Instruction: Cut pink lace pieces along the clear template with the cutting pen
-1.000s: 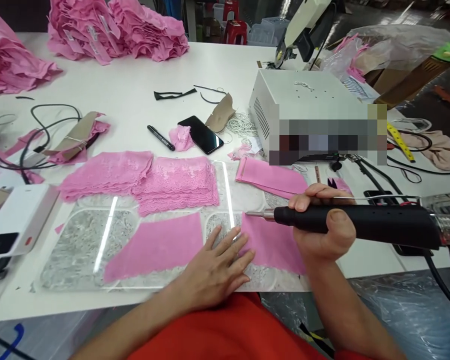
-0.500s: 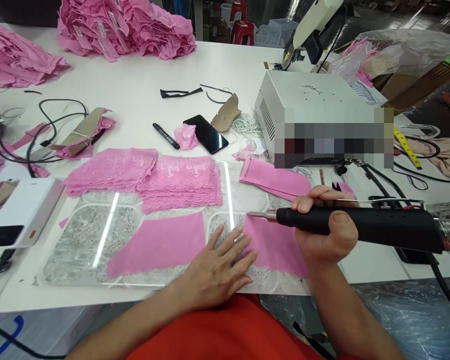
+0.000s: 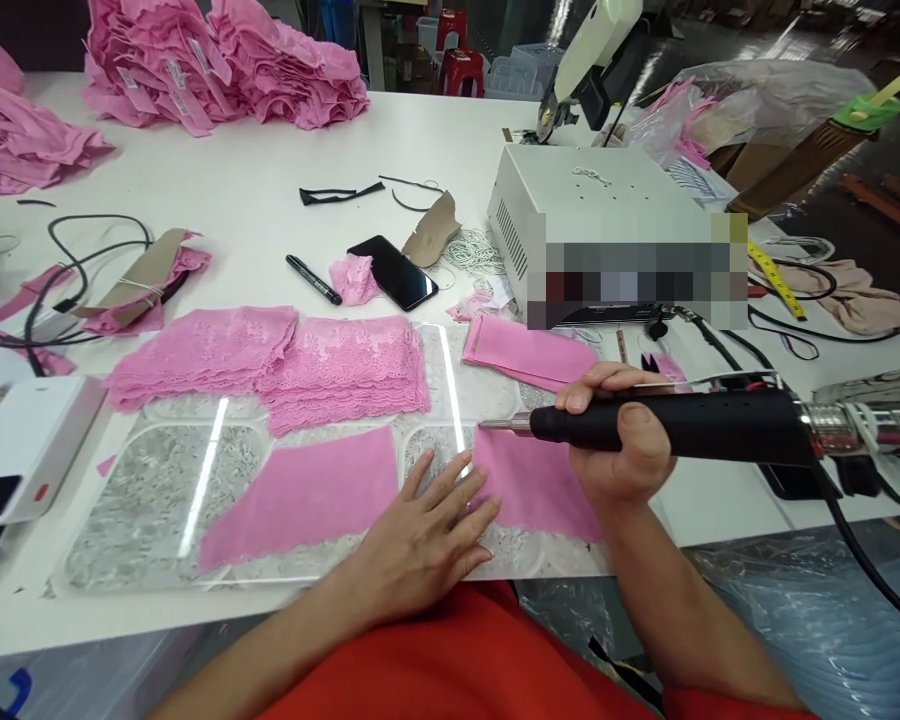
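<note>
My right hand [image 3: 626, 440] is wrapped round the thick black grip of a corded handheld tool with a narrow metal tip [image 3: 697, 425]. The tip rests at or just above the upper left corner of a pink fabric piece [image 3: 536, 485]; contact is not clear. My left hand [image 3: 427, 530] lies flat with fingers spread, its fingertips at the left edge of that piece. Left of it, a second pink fabric piece [image 3: 307, 495] lies flat, slanted at one end. Both are on a clear patterned sheet [image 3: 165, 500].
Stacked pink lace pieces [image 3: 352, 370] and a folded pink fabric stack [image 3: 525, 350] lie behind my hands. Farther back are a phone [image 3: 394, 270], a marker [image 3: 313, 279] and a grey metal box [image 3: 592, 180]. A white device [image 3: 45, 440] stands at left; cables trail at right.
The whole view has shifted slightly, so the table items appear farther left. Both hands and the tool keep about the same place over the fabric.
</note>
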A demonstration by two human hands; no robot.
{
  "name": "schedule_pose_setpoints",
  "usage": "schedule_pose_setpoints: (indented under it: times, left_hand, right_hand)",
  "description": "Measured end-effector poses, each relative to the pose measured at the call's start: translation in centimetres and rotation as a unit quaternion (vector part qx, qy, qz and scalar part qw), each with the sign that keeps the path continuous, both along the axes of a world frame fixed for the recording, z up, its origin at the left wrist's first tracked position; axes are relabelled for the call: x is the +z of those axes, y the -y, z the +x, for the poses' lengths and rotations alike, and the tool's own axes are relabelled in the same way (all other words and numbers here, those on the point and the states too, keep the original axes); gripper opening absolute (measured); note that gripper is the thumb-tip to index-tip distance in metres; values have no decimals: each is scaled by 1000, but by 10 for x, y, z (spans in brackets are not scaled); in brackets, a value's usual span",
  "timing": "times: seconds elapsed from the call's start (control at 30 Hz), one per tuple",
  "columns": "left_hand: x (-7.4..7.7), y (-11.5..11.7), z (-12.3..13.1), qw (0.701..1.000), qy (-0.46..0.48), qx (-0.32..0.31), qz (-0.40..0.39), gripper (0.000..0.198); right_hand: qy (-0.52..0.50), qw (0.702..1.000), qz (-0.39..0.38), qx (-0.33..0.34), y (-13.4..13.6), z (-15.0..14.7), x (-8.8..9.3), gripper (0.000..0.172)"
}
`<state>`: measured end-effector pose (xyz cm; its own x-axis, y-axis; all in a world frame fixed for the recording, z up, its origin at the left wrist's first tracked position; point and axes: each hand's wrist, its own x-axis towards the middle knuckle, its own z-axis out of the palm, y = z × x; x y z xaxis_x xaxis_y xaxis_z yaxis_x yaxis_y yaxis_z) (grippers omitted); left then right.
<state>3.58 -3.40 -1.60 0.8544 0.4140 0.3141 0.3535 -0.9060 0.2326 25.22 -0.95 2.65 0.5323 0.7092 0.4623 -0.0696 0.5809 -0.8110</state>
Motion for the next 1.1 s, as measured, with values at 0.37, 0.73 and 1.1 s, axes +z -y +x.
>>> schedule_pose_setpoints:
  times: [0.37, 0.73, 1.1]
  left_hand:
    - [14, 3, 51, 996, 15, -72, 53, 36]
    - [-3, 0, 110, 993, -54, -83, 59, 43]
    - [-7, 3, 110, 995, -57, -83, 27, 47]
  right_hand:
    - [-46, 976, 41, -211, 42, 70, 16, 20]
    - [-108, 960, 39, -254, 70, 94, 0, 19]
    - [-91, 970, 36, -222, 63, 89, -6, 19]
